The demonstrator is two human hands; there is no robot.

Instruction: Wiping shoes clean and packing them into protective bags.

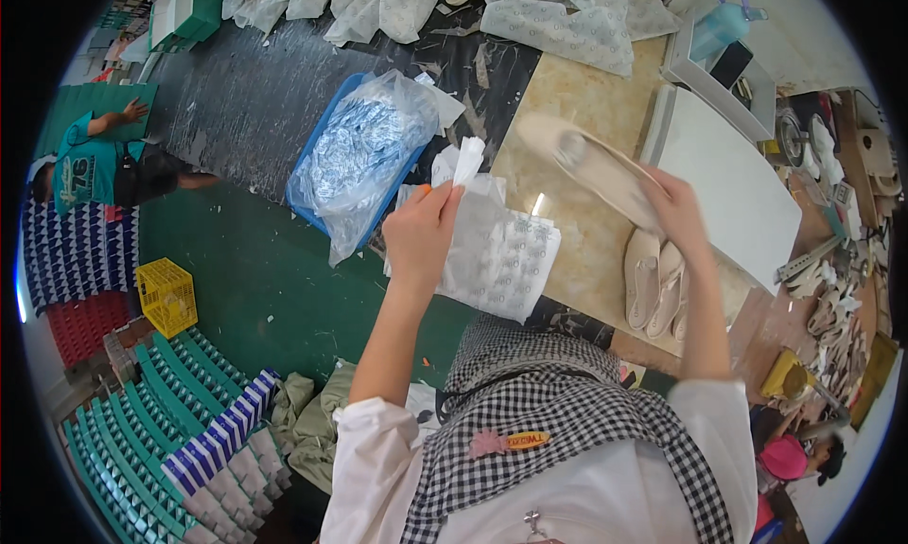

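Note:
My left hand (419, 230) is closed around a folded strip of white paper (468, 162) whose end sticks up past the fingers. Just under it and to its right lie sheets of printed tissue paper (501, 265) at the table's near edge. A beige flat shoe (601, 170) is held up over the table by my right hand (676, 208), with the fingers around its heel end. The shoe's toe points to the far left and is smeared by motion. More beige flat shoes (643, 279) stand side by side below my right hand.
A blue tray (301, 170) left of the tissue holds a clear bag of small silvery packets (355, 151). A white board (724, 194) and a box with a bottle (724, 28) are at right. Stacked shoeboxes (132, 440) and a yellow crate (168, 296) stand left, near another person (104, 170).

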